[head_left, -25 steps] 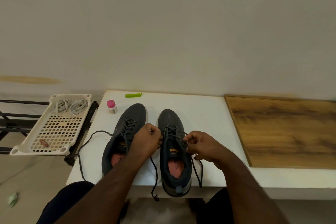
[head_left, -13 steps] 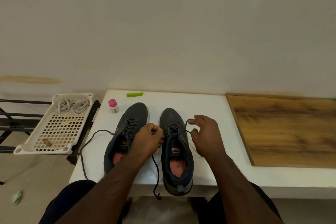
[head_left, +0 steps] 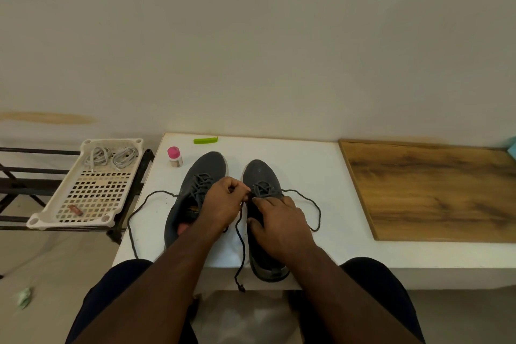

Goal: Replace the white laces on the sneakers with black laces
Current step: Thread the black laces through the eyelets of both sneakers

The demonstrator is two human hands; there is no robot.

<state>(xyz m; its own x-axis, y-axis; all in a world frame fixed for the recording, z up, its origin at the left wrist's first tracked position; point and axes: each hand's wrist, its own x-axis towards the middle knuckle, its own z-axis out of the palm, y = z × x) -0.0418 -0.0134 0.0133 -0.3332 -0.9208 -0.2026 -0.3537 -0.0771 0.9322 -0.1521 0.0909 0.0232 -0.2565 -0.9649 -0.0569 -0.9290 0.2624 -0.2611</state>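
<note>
Two grey sneakers stand side by side on the white bench, toes toward twelve o'clock. The left sneaker and the right sneaker both carry black laces. The left hand sits between the shoes, its fingers curled and pinching a black lace end that drops toward six o'clock, over the bench edge. The right hand rests flat on the right sneaker's opening, fingers fairly straight, grasping nothing I can see. A lace loop lies at three o'clock of that shoe. The white laces lie coiled in a cream perforated tray at nine o'clock, off the bench.
</note>
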